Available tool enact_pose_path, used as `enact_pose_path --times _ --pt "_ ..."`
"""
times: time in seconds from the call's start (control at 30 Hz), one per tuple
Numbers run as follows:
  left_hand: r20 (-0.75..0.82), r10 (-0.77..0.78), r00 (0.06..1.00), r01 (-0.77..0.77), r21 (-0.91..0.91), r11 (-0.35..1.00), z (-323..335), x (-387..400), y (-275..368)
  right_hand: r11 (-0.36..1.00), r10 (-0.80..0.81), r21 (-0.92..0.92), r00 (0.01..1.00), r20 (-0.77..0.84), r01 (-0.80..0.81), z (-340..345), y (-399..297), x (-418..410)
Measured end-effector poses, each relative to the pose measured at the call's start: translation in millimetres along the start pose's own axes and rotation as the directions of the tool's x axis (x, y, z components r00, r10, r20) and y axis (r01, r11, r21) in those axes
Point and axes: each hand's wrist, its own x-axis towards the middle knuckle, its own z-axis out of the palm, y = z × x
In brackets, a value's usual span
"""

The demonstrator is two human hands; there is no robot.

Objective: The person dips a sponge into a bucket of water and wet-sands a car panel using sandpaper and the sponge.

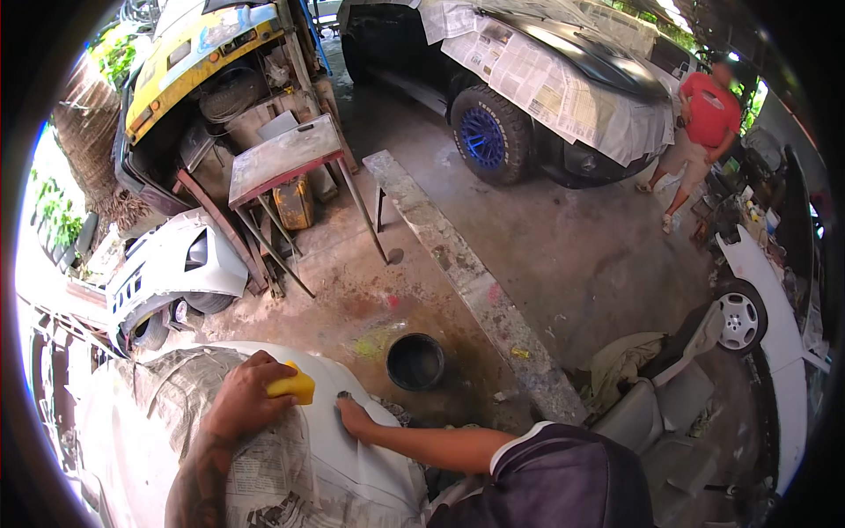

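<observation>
My left hand [254, 389] grips a yellow sponge [294, 385] above a white car body panel [330, 389], which newspaper and masking sheets [264, 462] partly cover. To its right, my right hand [354, 417] rests against the bare white surface. A small dark patch shows at its fingertips; whether this is a held piece or the fingers themselves is unclear. Just beyond the panel, on the concrete floor, stands a round black bucket [415, 362] whose contents are dark and hard to make out.
A long paint-stained bench [462, 264] crosses the floor, with a worn table [290, 155] behind it. A paper-masked black vehicle [561, 99] and a person [706, 119] are farther back. White bumper [185, 264] at left; grey seats [660, 409] and white fender [779, 343] at right.
</observation>
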Motion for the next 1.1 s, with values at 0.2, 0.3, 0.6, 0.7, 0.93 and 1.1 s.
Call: enact_pose_path --times 0.2,0.3,0.6,0.7,0.93,1.1 --pt "0.017 0.022 1.0 -0.023 0.022 0.999 2.4 0.3 -9.7 0.923 0.352 0.068 0.904 0.243 -0.378 -11.1 -13.2 9.6" --pt "-0.001 0.015 1.0 -0.015 0.019 1.0 2.9 0.8 -0.5 0.98 0.141 0.143 0.99 0.007 -0.141 1.6 12.4 -0.2" --pt "-0.021 0.016 1.0 -0.015 0.021 1.0 4.0 -1.5 -8.3 0.985 0.144 0.072 0.976 0.161 -0.157 -12.3 -20.6 -31.1" --pt "-0.019 0.005 1.0 -0.004 0.021 1.0 3.1 -0.7 -6.3 0.994 0.094 -0.076 0.981 0.171 -0.082 -20.8 -23.3 -13.4" --pt "-0.004 0.024 1.0 -0.024 0.02 1.0 3.6 -2.5 -10.6 0.971 0.145 0.158 0.97 0.196 -0.178 -5.2 6.4 -13.2" --pt "0.003 0.042 0.999 -0.042 0.045 0.998 0.6 -0.4 -3.6 0.941 0.131 0.26 0.943 0.306 -0.216 -21.9 -2.7 19.3"
